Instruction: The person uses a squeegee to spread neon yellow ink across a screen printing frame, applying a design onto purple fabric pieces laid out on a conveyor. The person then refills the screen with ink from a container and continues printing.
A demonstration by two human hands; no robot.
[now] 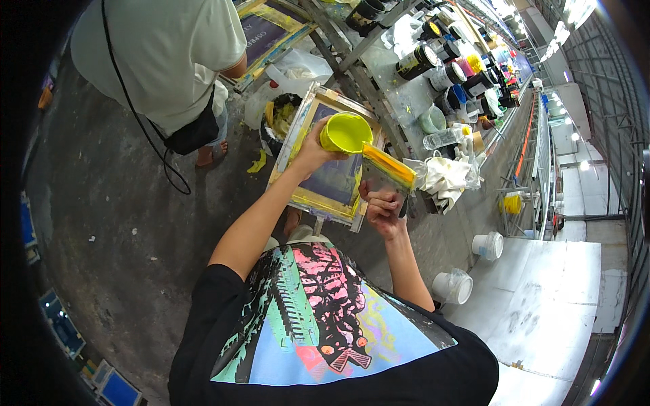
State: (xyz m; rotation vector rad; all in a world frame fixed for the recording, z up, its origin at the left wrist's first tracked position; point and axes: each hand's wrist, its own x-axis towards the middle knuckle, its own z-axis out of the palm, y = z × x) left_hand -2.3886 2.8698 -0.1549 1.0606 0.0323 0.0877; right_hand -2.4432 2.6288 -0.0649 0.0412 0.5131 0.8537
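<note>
My left hand [315, 150] is wrapped round the side of a yellow-green cup [336, 139], whose inside is coated with ink of the same colour. My right hand [384, 208] is closed on a wide squeegee [389, 166], its long edge smeared yellow and orange. One corner of that edge is at the cup's rim; I cannot tell whether they touch. Beneath both hands is a framed printing screen [330, 185], with a purple-grey mesh and yellow-stained borders. The cup and my left hand cover part of it.
Left of the screen stands a dark bucket [283, 116] with yellow-smeared contents. Ink jars [416, 62] crowd a long bench at right, near a clear bottle [443, 139] and white cloth [447, 177]. Another person [169, 61] stands at upper left. White buckets [452, 287] sit at right.
</note>
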